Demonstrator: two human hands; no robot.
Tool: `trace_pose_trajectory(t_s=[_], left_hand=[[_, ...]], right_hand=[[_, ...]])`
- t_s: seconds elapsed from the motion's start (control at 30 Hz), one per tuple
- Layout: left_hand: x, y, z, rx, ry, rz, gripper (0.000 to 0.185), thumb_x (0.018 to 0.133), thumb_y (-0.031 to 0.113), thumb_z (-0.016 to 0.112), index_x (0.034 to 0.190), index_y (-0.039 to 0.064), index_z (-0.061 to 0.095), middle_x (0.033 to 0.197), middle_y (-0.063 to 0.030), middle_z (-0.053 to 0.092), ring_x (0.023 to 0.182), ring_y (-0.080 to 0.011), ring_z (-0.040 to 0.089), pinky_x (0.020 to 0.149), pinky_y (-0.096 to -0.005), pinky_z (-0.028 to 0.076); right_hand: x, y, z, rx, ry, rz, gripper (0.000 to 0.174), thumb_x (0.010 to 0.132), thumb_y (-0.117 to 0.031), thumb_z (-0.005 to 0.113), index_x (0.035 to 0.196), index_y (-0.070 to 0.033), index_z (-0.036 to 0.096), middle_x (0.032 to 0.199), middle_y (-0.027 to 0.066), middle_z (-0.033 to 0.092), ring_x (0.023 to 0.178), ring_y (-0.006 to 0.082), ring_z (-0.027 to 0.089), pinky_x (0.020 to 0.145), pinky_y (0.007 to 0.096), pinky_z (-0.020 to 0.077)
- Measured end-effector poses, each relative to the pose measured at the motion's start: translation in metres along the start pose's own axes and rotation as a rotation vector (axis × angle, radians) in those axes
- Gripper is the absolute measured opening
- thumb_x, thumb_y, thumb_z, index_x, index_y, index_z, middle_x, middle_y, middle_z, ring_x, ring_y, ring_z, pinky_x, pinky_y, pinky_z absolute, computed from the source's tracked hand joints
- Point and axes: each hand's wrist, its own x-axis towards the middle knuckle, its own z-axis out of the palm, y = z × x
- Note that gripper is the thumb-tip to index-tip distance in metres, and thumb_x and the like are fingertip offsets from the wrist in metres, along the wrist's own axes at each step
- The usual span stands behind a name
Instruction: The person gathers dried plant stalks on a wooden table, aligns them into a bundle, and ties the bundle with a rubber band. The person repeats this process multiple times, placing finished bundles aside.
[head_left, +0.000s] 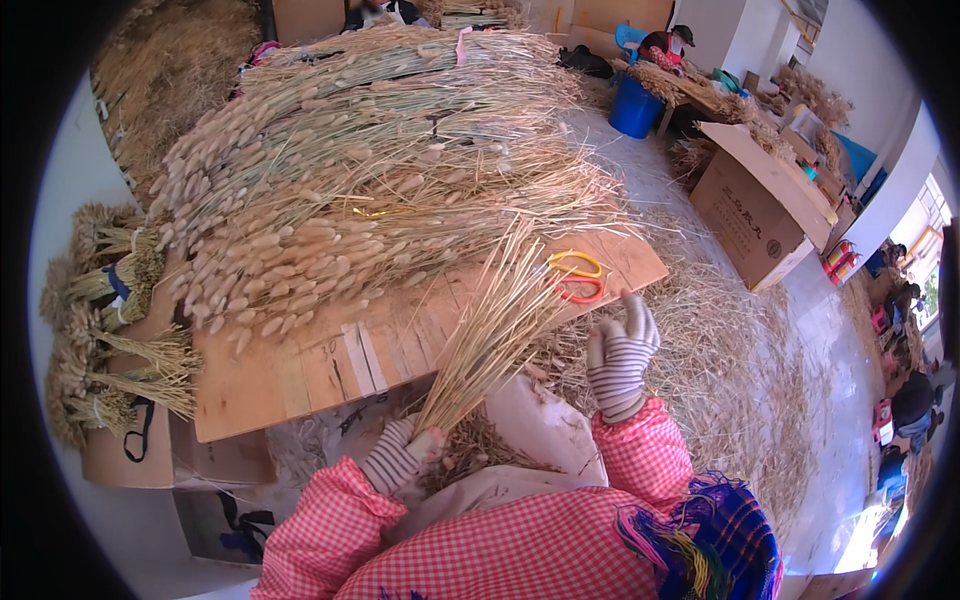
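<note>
My left hand (405, 454), in a striped fingerless glove, grips a bunch of dried stems (487, 322) near its lower end. The stems fan up and to the right over the front edge of a wooden board (277, 382). My right hand (622, 360), gloved the same way, is raised off the board's right corner with fingers apart and nothing in it. Just beyond its fingertips lie scissors (577, 277) with one yellow and one red handle; their blades are hidden under the stems. A large heap of dried bunny-tail grass (337, 195) covers most of the board.
Tied bundles of dried stems (127, 300) sit on cardboard at the left. Stalk litter (735, 375) covers the floor to the right. A white sack (540, 427) hangs below the board. Farther off are a cardboard box (750, 210), a blue bin (634, 105) and a seated person (664, 52).
</note>
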Motion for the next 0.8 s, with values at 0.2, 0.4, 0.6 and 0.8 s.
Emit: trace_pose_trajectory(t_s=[0.2, 0.4, 0.6, 0.8], left_hand=[[0.009, 0.002, 0.002, 0.261, -0.074, -0.011, 0.024, 0.096, 0.022, 0.055, 0.112, 0.003, 0.058, 0.075, 0.0048, 0.051, 0.060, -0.0042, 0.045, 0.052, -0.0201, 0.038], [0.006, -0.010, -0.003, 0.143, -0.044, 0.010, 0.030, 0.094, 0.029, 0.060, 0.107, 0.002, 0.062, 0.074, 0.0020, 0.058, 0.057, -0.0037, 0.048, 0.047, -0.0170, 0.036], [0.015, -0.021, -0.013, 0.061, -0.065, -0.044, 0.030, 0.095, 0.025, 0.060, 0.115, 0.002, 0.060, 0.081, 0.0014, 0.059, 0.059, -0.0039, 0.048, 0.049, -0.0171, 0.038], [0.024, -0.027, -0.003, 0.203, -0.121, -0.041, 0.035, 0.095, 0.028, 0.057, 0.117, 0.001, 0.058, 0.074, 0.0012, 0.057, 0.060, -0.0061, 0.050, 0.053, -0.0223, 0.041]], right_hand=[[-0.029, -0.026, 0.003, 0.038, -0.268, -0.064, 0.034, 0.063, -0.031, 0.074, 0.091, -0.013, 0.067, 0.137, 0.0207, 0.046, 0.124, 0.0414, 0.041, 0.102, 0.0530, 0.0294], [-0.027, -0.006, 0.021, 0.043, -0.136, -0.145, 0.020, 0.061, -0.015, 0.073, 0.080, -0.015, 0.066, 0.130, 0.0150, 0.053, 0.118, 0.0386, 0.049, 0.097, 0.0514, 0.0362], [0.012, 0.047, -0.009, -0.124, 0.114, 0.472, 0.029, 0.071, -0.004, 0.069, 0.099, -0.010, 0.064, 0.128, 0.0175, 0.053, 0.110, 0.0351, 0.052, 0.090, 0.0444, 0.0454], [-0.015, -0.027, 0.010, 0.018, -0.292, 0.025, 0.048, 0.064, -0.039, 0.070, 0.106, -0.015, 0.067, 0.137, 0.0191, 0.044, 0.126, 0.0408, 0.038, 0.103, 0.0554, 0.0268]])
